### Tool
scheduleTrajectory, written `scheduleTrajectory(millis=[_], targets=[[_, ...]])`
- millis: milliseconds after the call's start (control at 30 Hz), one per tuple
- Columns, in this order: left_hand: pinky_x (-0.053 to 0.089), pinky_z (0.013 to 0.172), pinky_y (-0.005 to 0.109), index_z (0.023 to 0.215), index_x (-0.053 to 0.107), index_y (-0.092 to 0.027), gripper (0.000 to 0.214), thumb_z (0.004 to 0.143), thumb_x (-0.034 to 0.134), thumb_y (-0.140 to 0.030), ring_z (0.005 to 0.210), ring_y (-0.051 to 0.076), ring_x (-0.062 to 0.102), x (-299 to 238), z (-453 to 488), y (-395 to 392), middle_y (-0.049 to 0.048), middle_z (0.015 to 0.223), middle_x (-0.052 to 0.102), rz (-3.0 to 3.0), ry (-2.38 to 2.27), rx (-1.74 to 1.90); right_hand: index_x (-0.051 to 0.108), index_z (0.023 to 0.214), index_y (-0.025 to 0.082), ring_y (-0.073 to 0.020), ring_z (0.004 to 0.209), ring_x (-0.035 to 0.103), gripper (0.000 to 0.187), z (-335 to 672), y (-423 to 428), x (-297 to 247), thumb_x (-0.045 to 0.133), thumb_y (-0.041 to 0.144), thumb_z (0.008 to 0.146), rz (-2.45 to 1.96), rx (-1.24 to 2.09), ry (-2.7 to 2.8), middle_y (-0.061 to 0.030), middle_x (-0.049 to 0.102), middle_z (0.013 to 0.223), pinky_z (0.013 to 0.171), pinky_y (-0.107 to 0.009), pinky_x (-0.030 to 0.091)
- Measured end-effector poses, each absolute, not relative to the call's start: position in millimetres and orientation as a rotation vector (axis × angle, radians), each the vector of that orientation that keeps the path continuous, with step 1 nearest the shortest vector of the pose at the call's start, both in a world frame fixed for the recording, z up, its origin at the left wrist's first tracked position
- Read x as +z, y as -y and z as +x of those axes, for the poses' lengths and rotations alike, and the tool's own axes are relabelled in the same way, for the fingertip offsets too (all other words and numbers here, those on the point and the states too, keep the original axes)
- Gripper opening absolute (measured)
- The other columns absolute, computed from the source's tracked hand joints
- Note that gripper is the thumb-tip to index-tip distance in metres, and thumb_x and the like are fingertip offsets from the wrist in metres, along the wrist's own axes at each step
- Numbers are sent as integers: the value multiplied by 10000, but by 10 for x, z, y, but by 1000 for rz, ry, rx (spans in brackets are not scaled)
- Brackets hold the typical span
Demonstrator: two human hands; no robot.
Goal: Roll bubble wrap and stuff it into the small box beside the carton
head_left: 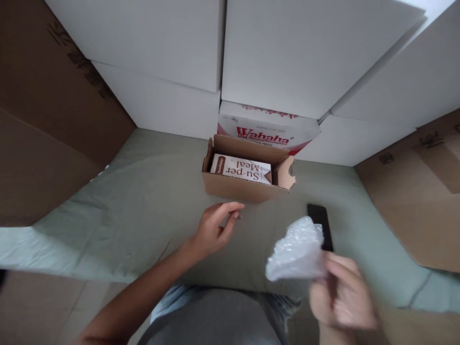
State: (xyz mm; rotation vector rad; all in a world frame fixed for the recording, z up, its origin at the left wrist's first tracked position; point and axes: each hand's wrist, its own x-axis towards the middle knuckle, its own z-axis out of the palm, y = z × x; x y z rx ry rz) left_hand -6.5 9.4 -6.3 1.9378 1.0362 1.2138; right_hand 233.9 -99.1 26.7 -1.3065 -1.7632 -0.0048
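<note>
At the back, the large white boxes (280, 52) stand like a wall in front of me, and before them is spread the green cloth (158, 172). One large brown box (68, 134) is at my left side, and a second brown box (402, 191) is at my right side. A white box with the red word "Wahaha" (266, 127) sits at the foot of the wall. Just before it, in the middle of the cloth, there is the small open cardboard box (244, 189); inside it lies the "Su-per Meal" carton (242, 168), whose letters are upside down for me. My left hand (215, 227) is near the front of this open box, its fingers curled and the gap to the thumb narrow; I cannot tell whether the tips meet. My right hand (341, 292), which is a little blurred, holds the crumpled clear plastic wrap (296, 251) between thumb and fingers, to the right of my left hand. Partly behind this wrap, the black phone (318, 214) lies on the cloth
</note>
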Motion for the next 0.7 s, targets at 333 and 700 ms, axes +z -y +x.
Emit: scheduleTrajectory(millis=[333,700], targets=[[439,956,378,1274,468,-164,615,782,579,-516,1138,255,551,-339,-50,404,121,1252,580,1265,-915,533,536,880,199,-169,996,619,285,1872,828,-505,432,-35,756,-1176,409,2140,-101,634,1070,793,-309,549],[470,933,474,1426,169,-223,710,793,451,-70,1251,279,427,-926,-241,647,160,1332,416,1819,-1436,888,553,830,227,-229,1152,537,248,1905,958,-799,449,11,764,-1299,388,2002,-69,641,1126,913,-471,496]])
